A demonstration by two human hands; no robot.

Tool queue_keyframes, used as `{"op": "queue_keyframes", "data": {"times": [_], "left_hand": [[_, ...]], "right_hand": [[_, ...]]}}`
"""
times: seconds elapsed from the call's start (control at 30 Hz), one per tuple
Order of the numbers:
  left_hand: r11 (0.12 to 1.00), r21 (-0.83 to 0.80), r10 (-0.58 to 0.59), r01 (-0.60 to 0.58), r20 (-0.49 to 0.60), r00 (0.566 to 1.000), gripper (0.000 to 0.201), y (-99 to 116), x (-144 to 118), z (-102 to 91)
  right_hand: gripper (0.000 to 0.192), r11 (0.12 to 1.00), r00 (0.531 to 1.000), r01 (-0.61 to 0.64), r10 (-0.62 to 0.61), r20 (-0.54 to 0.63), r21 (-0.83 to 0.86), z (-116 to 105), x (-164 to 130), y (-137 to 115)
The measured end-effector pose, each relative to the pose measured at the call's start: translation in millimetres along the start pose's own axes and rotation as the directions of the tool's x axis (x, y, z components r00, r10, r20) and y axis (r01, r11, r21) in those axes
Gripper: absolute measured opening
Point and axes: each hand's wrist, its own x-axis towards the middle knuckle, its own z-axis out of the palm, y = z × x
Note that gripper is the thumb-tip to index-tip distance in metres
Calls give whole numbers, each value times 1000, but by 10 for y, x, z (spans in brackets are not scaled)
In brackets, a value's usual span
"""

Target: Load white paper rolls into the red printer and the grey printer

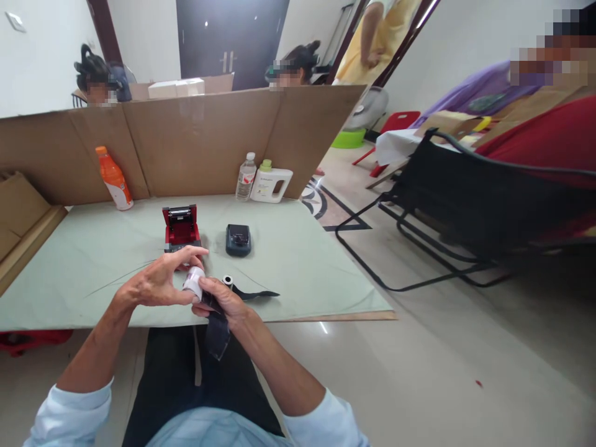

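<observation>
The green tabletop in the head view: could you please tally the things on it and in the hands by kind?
Bottles: 3 (orange plastic drink bottle, clear water bottle, white jug with green cap)
Small printers: 2 (open red one, closed dark one)
White paper rolls: 2 (one held, one lying on the table)
Dark strips: 1
Total: 8

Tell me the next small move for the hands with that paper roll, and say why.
Probably carry the paper roll forward to the open red printer. Both the left hand and right hand grip the roll at the table edge, a dark strip hangs from the right hand, and the printer's lid stands open just beyond.
</observation>
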Motion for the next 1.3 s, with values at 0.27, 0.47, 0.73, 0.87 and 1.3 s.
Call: {"op": "queue_keyframes", "data": {"times": [0.27,0.47,0.73,0.87,1.3], "left_hand": [[801,-592,-163,-92,-362,918,66,-214,43,478],[999,21,-48,47,34,998,63,8,36,0],[897,-435,-59,-83,-303,951,72,-203,-14,440],[996,-85,-6,-7,-150,989,68,-101,43,188],[990,139,53,-27,-185,981,66,-177,-2,318]], "right_hand": [[45,980,986,162,-158,-47,115,77,0,-108],[50,952,993,-44,8,-118,-304,-67,-59,-283],[48,986,986,164,-164,-34,-27,-18,-32,-133],[48,959,988,75,-110,-113,-275,-40,-21,-295],[48,928,989,36,-87,-120,-372,-112,-13,-315]]}}
